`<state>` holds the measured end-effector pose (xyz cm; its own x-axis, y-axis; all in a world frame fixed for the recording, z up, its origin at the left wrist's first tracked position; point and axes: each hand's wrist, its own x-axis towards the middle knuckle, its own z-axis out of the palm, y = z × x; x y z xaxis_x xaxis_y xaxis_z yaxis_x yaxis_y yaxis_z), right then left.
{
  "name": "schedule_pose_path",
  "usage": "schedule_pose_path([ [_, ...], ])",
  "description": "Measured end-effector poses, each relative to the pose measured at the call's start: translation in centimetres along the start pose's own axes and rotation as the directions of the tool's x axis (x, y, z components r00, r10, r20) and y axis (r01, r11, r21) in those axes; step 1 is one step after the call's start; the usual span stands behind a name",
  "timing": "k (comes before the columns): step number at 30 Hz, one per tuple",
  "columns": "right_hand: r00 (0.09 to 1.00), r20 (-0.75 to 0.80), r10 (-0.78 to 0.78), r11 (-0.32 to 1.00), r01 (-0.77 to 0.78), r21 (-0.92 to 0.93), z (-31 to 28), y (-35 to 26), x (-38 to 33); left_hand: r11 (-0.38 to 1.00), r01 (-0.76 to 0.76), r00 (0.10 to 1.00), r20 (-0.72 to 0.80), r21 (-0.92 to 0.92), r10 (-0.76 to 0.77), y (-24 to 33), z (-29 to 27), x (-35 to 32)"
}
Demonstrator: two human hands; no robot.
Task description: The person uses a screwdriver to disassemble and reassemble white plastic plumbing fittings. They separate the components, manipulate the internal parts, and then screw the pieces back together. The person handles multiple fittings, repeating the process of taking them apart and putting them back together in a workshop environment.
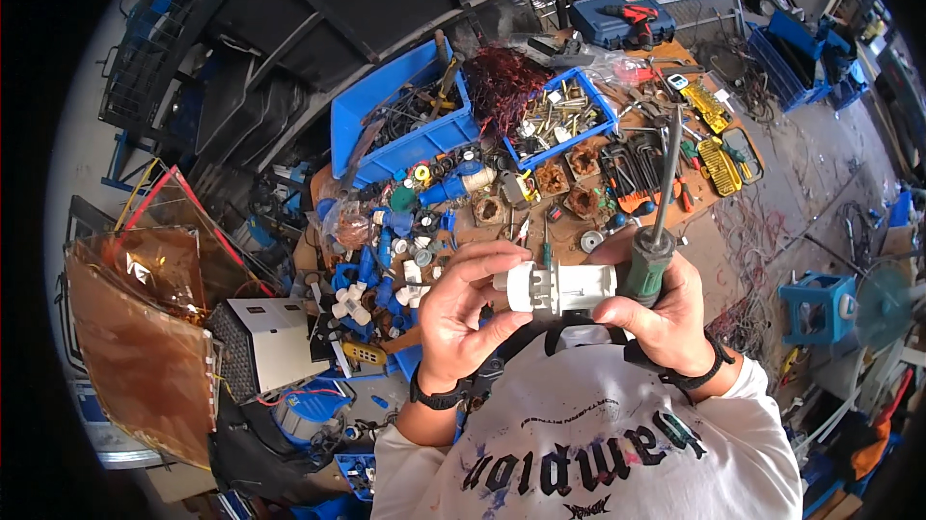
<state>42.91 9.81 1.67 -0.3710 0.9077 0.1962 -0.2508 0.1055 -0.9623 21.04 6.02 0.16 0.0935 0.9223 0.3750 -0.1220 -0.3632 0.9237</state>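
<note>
A: What's in the left hand (458,322)?

B: White plastic fitting (590,285), pinched at its round end, thumb below, fingers above

A: Right hand (670,327)?

B: Grasping a green-handled screwdriver (648,269), shaft pointing away from the wearer, over the bench. Right thumb is also up against the near side of the fitting's other end

A: So where's the fitting exactly?

B: Between the two hands, lying crosswise, in front of the white T-shirt (588,424). Screwdriver handle just beside its right end. Can't tell if the two touch

A: What's on the workbench (702,255)?

B: Blue crate (410,155) of metal scrap far left, red wire tangle (502,86) next to it, then a blue tray (571,148) of bolts and brass-coloured bits. Right of that, hex keys (639,173) and a yellow bit holder (719,167). White and blue plastic parts piled left of the left hand

A: Back edge?

B: Blue tool case (590,18), red drill (637,16) on top
</note>
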Motion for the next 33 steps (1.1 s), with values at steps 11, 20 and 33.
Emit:
schedule_pose_path([
  [11, 0.959, 0.171, -0.228, 0.903, 0.274, -0.331, -0.1, -1.4, 0.6, 0.972, 0.216, 0.971, -0.086, -0.089, -0.223, 1.4, 0.3, -1.1],
  [20, 0.952, 0.208, -0.224, 0.869, 0.292, -0.399, -0.1, -1.9, 0.3, 0.964, 0.26, 0.956, -0.121, -0.06, -0.266, 1.8, 0.8, -1.2],
  [33, 0.932, 0.23, -0.282, 0.834, 0.356, -0.421, -0.1, -2.6, 0.4, 0.934, 0.306, 0.949, -0.012, -0.186, -0.314, 1.4, 0.3, -1.3],
])
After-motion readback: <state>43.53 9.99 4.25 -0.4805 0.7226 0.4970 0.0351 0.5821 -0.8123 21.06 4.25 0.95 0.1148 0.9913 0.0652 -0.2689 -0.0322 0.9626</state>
